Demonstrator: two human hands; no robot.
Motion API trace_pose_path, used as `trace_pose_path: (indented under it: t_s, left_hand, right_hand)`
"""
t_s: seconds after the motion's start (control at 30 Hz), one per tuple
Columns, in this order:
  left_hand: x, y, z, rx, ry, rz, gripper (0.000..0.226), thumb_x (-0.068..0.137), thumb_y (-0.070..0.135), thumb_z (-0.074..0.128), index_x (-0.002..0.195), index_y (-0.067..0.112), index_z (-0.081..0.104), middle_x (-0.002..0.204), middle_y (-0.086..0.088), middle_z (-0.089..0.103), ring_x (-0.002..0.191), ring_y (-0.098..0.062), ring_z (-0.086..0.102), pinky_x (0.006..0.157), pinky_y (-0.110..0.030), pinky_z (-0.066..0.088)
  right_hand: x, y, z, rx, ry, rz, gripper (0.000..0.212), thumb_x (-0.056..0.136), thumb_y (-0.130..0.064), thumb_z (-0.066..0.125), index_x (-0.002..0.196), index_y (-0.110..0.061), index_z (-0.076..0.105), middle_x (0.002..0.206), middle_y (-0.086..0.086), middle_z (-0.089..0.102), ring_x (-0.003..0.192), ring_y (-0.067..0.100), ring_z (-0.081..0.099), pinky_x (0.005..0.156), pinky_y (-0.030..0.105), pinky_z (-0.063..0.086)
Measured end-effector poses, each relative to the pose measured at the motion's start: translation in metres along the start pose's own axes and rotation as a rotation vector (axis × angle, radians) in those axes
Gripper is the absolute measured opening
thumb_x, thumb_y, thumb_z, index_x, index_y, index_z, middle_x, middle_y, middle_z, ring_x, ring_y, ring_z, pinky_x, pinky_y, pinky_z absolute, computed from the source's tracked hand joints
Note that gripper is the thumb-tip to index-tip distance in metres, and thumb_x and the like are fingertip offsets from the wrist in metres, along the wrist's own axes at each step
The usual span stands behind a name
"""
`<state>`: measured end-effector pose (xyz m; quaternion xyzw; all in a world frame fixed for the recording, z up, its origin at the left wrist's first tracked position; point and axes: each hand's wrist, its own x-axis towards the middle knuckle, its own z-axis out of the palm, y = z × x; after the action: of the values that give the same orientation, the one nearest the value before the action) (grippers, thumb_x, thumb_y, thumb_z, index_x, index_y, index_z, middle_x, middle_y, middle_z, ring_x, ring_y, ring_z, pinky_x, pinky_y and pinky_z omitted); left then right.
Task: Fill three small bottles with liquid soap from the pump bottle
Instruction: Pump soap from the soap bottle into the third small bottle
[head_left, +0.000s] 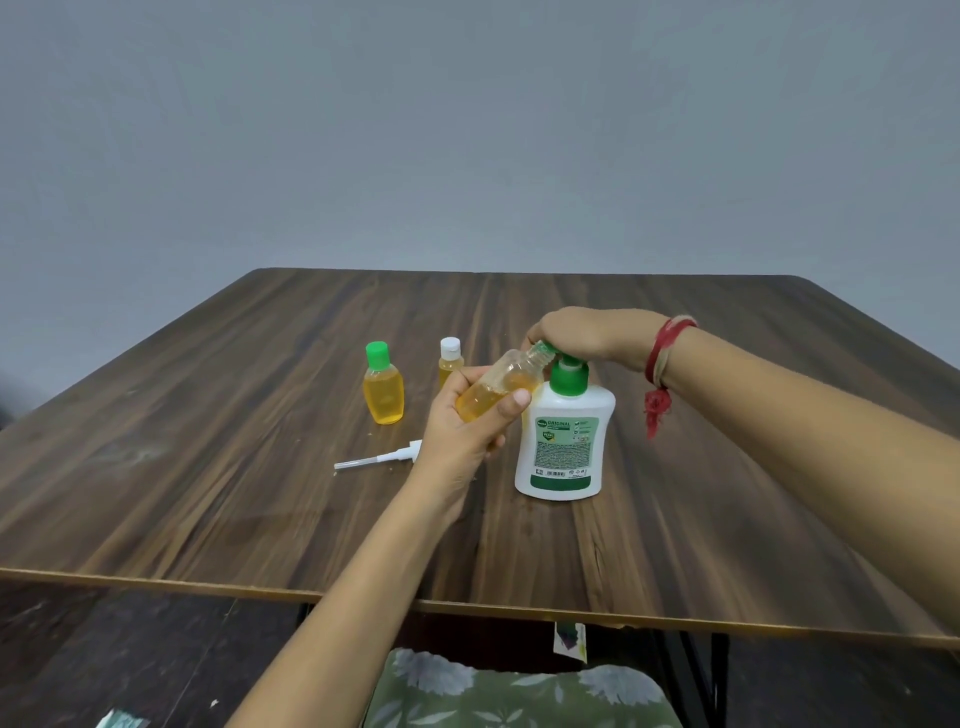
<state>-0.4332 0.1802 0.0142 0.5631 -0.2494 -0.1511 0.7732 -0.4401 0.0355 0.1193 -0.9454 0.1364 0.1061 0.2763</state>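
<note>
Dark wood-grain table (675, 519), laminate surface with a pale raw edge along the near side, set against a plain grey wall (467, 130). White plastic pump bottle (563, 447) stands upright right of centre on the table; rounded shoulders, flat front with a printed green-and-white label, green collar and green pump head. Right hand (576, 332) is cupped over the pump head from above, fingers curled down around it; the fingertips are hidden on the far side. A red thread (662, 353) with a loose tassel is tied round that wrist. Left hand (462, 431) grips a small clear bottle (501, 387), fingers wrapped behind its body and thumb laid across the front. This bottle is uncapped, cylindrical, with a threaded neck, tilted so that its mouth points up and right, touching or just beside the pump spout under the right hand; amber liquid fills roughly its lower half. Green-capped bottle (384, 387) stands upright to the left, well apart from the hands: clear, oval-bodied, full of yellow liquid. White-capped bottle (450, 358) stands upright behind the left hand, slim, holding yellow liquid, its lower part hidden. A white plastic sprayer tube (376, 460) lies flat on the table near the left hand, one end covered by it. Green floral cloth (519, 691) shows below the table edge.
</note>
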Motion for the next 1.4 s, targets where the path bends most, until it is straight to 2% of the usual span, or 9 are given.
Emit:
trace_pose_path:
  t_s: [0.13,0.23,0.37,0.57,0.97,1.1,1.23,1.33,1.4]
  left_hand:
    - [-0.0001,-0.0003,0.0008,-0.011,-0.009,0.004,0.050,0.056,0.042,0.077,0.096,0.021,0.055,0.064,0.012,0.057,0.049,-0.002,0.046,0.043,-0.014,0.034]
    - [0.0020,0.0022,-0.0008,-0.003,-0.001,0.006,0.050,0.055,0.043,0.078,0.094,0.021,0.056,0.067,0.011,0.058,0.050,-0.003,0.045,0.043,-0.014,0.034]
    - [-0.0010,0.0001,-0.0011,0.002,-0.009,-0.004,0.051,0.055,0.043,0.078,0.096,0.021,0.057,0.069,0.011,0.059,0.052,-0.002,0.047,0.043,-0.013,0.035]
    - [-0.0012,0.0031,-0.0007,0.012,-0.004,0.002,0.052,0.054,0.043,0.078,0.097,0.021,0.057,0.070,0.012,0.059,0.051,-0.001,0.047,0.043,-0.013,0.035]
    - [-0.0010,0.0065,0.0000,0.011,-0.003,0.006,0.048,0.056,0.041,0.078,0.095,0.021,0.057,0.070,0.011,0.058,0.051,-0.001,0.048,0.043,-0.013,0.036]
    - [-0.0014,0.0055,-0.0010,0.009,-0.004,-0.011,0.040,0.066,0.029,0.076,0.100,0.020,0.058,0.074,0.007,0.059,0.052,-0.001,0.048,0.044,-0.012,0.036]
    - [0.0000,0.0063,-0.0007,0.014,-0.002,-0.001,0.048,0.058,0.039,0.079,0.098,0.021,0.058,0.071,0.010,0.059,0.051,-0.001,0.048,0.043,-0.012,0.036]
    - [-0.0007,0.0047,-0.0017,0.025,-0.008,0.001,0.052,0.055,0.043,0.077,0.099,0.021,0.059,0.072,0.010,0.059,0.052,0.000,0.048,0.044,-0.012,0.036]
    - [-0.0008,0.0047,-0.0009,0.024,-0.016,0.004,0.052,0.056,0.043,0.077,0.099,0.021,0.058,0.069,0.012,0.059,0.052,0.000,0.048,0.044,-0.012,0.036]
  right_hand:
    - [-0.0018,-0.0002,-0.0033,-0.018,0.002,-0.008,0.040,0.093,-0.003,0.030,0.122,0.014,0.053,0.093,0.017,0.050,0.082,0.025,0.045,0.058,0.025,0.038]
    - [-0.0007,-0.0013,-0.0020,0.020,0.006,0.005,0.039,0.093,-0.001,0.031,0.122,0.016,0.052,0.094,0.021,0.052,0.082,0.023,0.042,0.056,0.025,0.035]
    - [-0.0010,0.0001,0.0001,0.025,0.026,0.015,0.039,0.094,-0.001,0.031,0.121,0.015,0.053,0.122,0.034,0.055,0.084,0.024,0.045,0.057,0.025,0.036]
    - [-0.0031,-0.0008,0.0012,0.025,0.012,0.025,0.038,0.094,-0.001,0.031,0.119,0.014,0.055,0.100,0.024,0.057,0.084,0.025,0.049,0.058,0.023,0.038]
    - [-0.0027,-0.0003,-0.0013,0.025,0.028,-0.008,0.039,0.094,-0.003,0.031,0.122,0.015,0.051,0.093,0.020,0.051,0.082,0.023,0.043,0.056,0.025,0.035]
    - [0.0002,0.0012,0.0013,0.033,0.014,0.026,0.039,0.093,-0.001,0.032,0.120,0.018,0.052,0.093,0.024,0.054,0.082,0.024,0.043,0.056,0.025,0.034]
    - [0.0003,0.0010,-0.0018,0.028,0.004,-0.013,0.041,0.093,-0.003,0.031,0.122,0.018,0.049,0.089,0.016,0.046,0.074,0.022,0.040,0.055,0.026,0.033]
    - [-0.0011,0.0034,0.0010,0.037,0.009,-0.021,0.033,0.093,-0.006,0.031,0.107,0.004,0.059,0.091,0.016,0.049,0.074,0.022,0.044,0.056,0.025,0.036]
    - [-0.0021,0.0032,-0.0019,0.046,0.002,-0.023,0.033,0.093,-0.008,0.031,0.107,0.002,0.060,0.094,0.017,0.053,0.079,0.023,0.048,0.059,0.026,0.039]
